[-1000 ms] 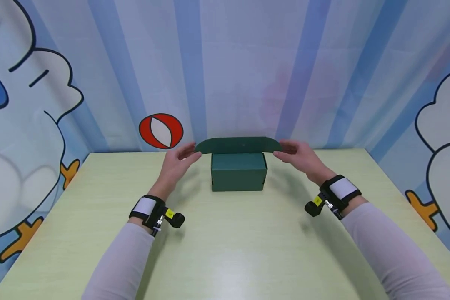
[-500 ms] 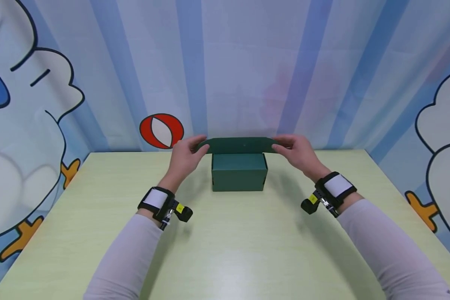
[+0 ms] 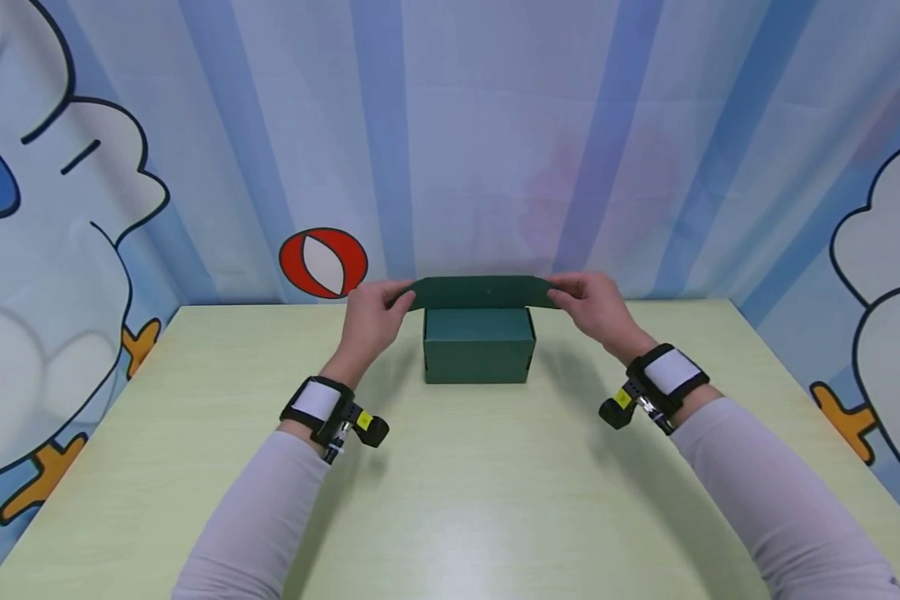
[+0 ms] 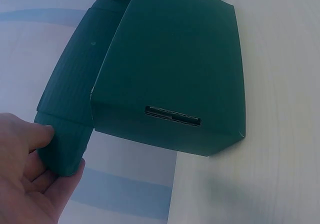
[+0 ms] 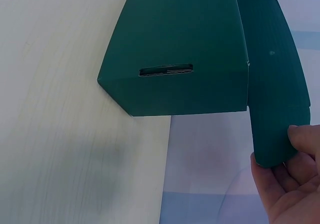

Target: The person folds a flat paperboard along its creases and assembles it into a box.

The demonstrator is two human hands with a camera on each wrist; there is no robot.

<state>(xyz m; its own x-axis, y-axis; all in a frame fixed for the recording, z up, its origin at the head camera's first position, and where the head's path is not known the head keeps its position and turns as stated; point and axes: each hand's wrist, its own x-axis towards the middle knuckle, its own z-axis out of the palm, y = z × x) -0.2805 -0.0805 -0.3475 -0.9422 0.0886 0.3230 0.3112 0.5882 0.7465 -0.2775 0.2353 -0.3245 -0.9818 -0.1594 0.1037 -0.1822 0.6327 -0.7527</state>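
A dark green cardboard box sits near the far edge of the table, its flap raised along the back. The left hand pinches the flap's left side tab between thumb and fingers. At the other end, the right hand pinches the right side tab in the same way. Both wrist views show a narrow slot in the side of the box. What the box holds inside is hidden.
The pale wooden table stretches forward from the box. Close behind it hangs a blue striped curtain with a printed red and white ball. Cartoon figures are printed on both sides. Each wrist wears a strapped camera.
Both hands have moved inward to the ends of the flap, and the thumbs and fingers now pinch its side tabs. The box has stayed in place.
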